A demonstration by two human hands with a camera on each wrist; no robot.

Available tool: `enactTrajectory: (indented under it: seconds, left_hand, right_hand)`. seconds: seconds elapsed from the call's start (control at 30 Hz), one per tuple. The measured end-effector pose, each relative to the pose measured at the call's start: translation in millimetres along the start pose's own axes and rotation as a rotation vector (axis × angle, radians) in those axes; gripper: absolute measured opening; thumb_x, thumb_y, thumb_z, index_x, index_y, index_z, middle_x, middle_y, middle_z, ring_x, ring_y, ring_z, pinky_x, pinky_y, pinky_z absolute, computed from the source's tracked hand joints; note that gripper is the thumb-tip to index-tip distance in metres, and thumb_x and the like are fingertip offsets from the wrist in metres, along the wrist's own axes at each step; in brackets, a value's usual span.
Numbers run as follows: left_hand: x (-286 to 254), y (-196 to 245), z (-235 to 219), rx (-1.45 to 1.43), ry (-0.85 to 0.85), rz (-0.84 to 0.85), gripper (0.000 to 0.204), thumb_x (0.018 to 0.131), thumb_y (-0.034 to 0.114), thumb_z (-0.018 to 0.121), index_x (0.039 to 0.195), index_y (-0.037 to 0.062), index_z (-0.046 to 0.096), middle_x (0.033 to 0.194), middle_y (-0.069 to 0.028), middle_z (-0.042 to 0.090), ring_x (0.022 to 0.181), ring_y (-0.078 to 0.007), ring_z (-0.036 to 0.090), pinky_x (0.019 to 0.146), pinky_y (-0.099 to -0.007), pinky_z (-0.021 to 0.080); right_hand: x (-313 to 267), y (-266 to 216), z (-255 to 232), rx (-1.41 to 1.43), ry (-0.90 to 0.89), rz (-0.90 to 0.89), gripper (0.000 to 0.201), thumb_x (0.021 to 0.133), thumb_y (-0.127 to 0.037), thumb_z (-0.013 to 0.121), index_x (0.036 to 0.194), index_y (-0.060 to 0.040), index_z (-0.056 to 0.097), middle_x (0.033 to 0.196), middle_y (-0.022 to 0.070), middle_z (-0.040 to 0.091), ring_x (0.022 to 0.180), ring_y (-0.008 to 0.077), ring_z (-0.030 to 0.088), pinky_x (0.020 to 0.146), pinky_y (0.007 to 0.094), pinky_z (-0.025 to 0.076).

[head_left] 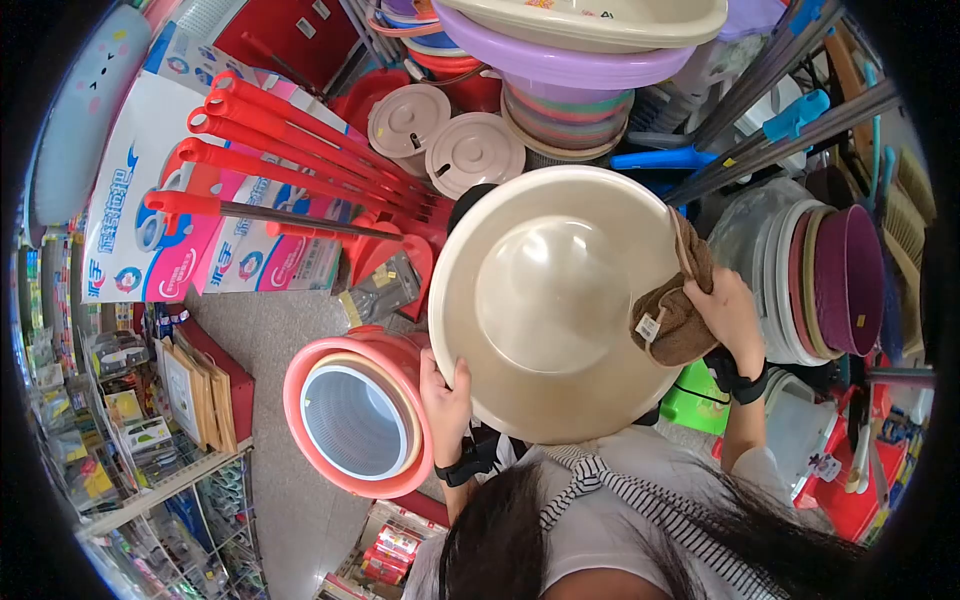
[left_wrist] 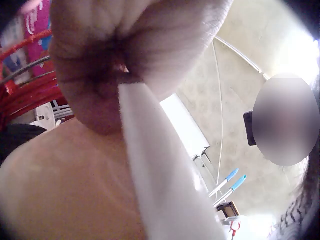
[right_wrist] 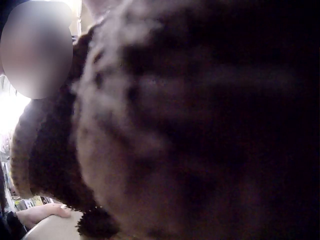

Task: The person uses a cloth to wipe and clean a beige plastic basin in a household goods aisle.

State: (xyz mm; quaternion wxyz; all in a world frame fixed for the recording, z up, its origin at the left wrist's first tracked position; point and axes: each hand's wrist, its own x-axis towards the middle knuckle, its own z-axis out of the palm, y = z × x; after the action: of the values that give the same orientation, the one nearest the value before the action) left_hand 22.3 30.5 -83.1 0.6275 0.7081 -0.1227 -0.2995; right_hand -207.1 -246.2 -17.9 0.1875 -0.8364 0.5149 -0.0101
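A large cream plastic basin [head_left: 550,290] is held up in front of the person's chest, its hollow side facing the head camera. The left hand [head_left: 447,395] grips its lower left rim, thumb on the inner side. In the left wrist view the pale rim [left_wrist: 155,160] runs in between the thumb and fingers. At the right side of the basin, the right hand [head_left: 730,310] holds a brown cloth [head_left: 675,320] with a white tag, bunched over the rim. That brown cloth [right_wrist: 150,125] fills most of the right wrist view and hides the right fingers there.
Nested buckets [head_left: 360,415] stand on the floor at lower left. Red-handled dustpans [head_left: 300,150] lean by white boxes [head_left: 140,220] behind. Stacked basins [head_left: 590,60] rise at the back, more tubs [head_left: 845,280] at right. A goods rack [head_left: 140,420] lines the left.
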Motion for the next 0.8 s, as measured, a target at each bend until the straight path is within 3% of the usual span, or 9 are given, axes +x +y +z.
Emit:
enactTrajectory:
  seconds: [0.07, 0.17, 0.3, 0.33, 0.47, 0.53, 0.63, 0.67, 0.8]
  left_hand:
    - [2, 5, 3, 0.013, 0.011, -0.005, 0.009, 0.096, 0.002, 0.055, 0.102, 0.001, 0.048, 0.088, -0.0018, 0.057, 0.075, -0.0051, 0.054, 0.069, -0.0209, 0.045]
    - [2, -3, 7, 0.04, 0.071, 0.02, 0.01, 0.096, 0.002, 0.055, 0.102, 0.001, 0.048, 0.088, -0.0019, 0.057, 0.076, -0.0052, 0.054, 0.069, -0.0211, 0.045]
    - [1, 1, 14, -0.018, 0.077, 0.021, 0.011, 0.096, 0.003, 0.056, 0.103, 0.0009, 0.047, 0.089, -0.0027, 0.057, 0.077, -0.0058, 0.055, 0.07, -0.0213, 0.046]
    - [3, 2, 17, -0.038, 0.069, 0.021, 0.012, 0.096, 0.003, 0.056, 0.103, 0.0008, 0.047, 0.089, -0.0031, 0.058, 0.078, -0.0057, 0.055, 0.07, -0.0212, 0.046]
    - [5, -4, 16, 0.032, 0.055, 0.072, 0.013, 0.096, 0.003, 0.057, 0.103, 0.0002, 0.047, 0.09, -0.0034, 0.058, 0.078, -0.0057, 0.055, 0.071, -0.0214, 0.046]
    - [4, -3, 16, 0.003, 0.044, 0.064, 0.013, 0.095, 0.003, 0.056, 0.104, 0.0, 0.047, 0.09, -0.0035, 0.058, 0.078, -0.006, 0.055, 0.072, -0.0215, 0.046]
    - [7, -6, 13, 0.001, 0.031, 0.04, 0.013, 0.095, 0.002, 0.056, 0.104, -0.0003, 0.048, 0.09, -0.0036, 0.059, 0.079, -0.0062, 0.054, 0.073, -0.0217, 0.045]
    - [7, -7, 12, 0.023, 0.023, 0.029, 0.013, 0.094, 0.001, 0.056, 0.105, -0.0004, 0.048, 0.09, -0.0037, 0.059, 0.08, -0.0062, 0.054, 0.073, -0.0218, 0.045]
    - [12, -8, 10, 0.021, -0.026, 0.035, 0.011, 0.096, 0.002, 0.053, 0.105, 0.0, 0.047, 0.094, -0.0042, 0.058, 0.084, -0.0071, 0.055, 0.076, -0.0226, 0.046]
  right_hand:
    - [-2, -1, 1, -0.024, 0.058, -0.031, 0.035, 0.083, -0.032, 0.066, 0.092, 0.0021, 0.064, 0.084, 0.0283, 0.064, 0.086, 0.0443, 0.061, 0.074, 0.051, 0.049]
    - [3, -16, 1, -0.084, 0.14, -0.109, 0.037, 0.082, -0.031, 0.066, 0.104, -0.0013, 0.066, 0.078, 0.0263, 0.064, 0.078, 0.042, 0.063, 0.07, 0.0499, 0.051]
    - [6, -69, -8, -0.064, 0.039, -0.257, 0.061, 0.081, -0.027, 0.065, 0.137, -0.0065, 0.052, 0.071, 0.0227, 0.064, 0.068, 0.0386, 0.064, 0.063, 0.0464, 0.052]
    - [15, -71, 1, -0.036, -0.002, -0.344, 0.063, 0.082, -0.028, 0.064, 0.138, -0.0028, 0.05, 0.073, 0.0234, 0.065, 0.071, 0.0372, 0.066, 0.064, 0.0464, 0.052]
    - [59, -65, 68, -0.105, -0.102, -0.361, 0.065, 0.084, -0.028, 0.064, 0.14, 0.0002, 0.047, 0.077, 0.022, 0.067, 0.072, 0.0357, 0.068, 0.065, 0.0461, 0.053]
    - [74, -68, 93, -0.207, -0.114, -0.315, 0.065, 0.086, -0.031, 0.063, 0.135, 0.0087, 0.048, 0.077, 0.0188, 0.068, 0.072, 0.0362, 0.067, 0.064, 0.0455, 0.053]
    - [83, -82, 109, -0.221, -0.163, -0.324, 0.061, 0.088, -0.034, 0.061, 0.132, 0.0081, 0.052, 0.077, 0.0196, 0.068, 0.072, 0.0345, 0.067, 0.065, 0.0451, 0.053]
    - [80, -87, 112, -0.187, -0.079, -0.34, 0.034, 0.091, -0.03, 0.058, 0.076, -0.0015, 0.067, 0.083, 0.0197, 0.07, 0.069, 0.033, 0.068, 0.062, 0.0429, 0.054]
    - [80, -114, 118, -0.242, -0.152, -0.281, 0.031, 0.094, -0.026, 0.054, 0.082, -0.0029, 0.069, 0.074, 0.0173, 0.069, 0.06, 0.0314, 0.067, 0.056, 0.0404, 0.053]
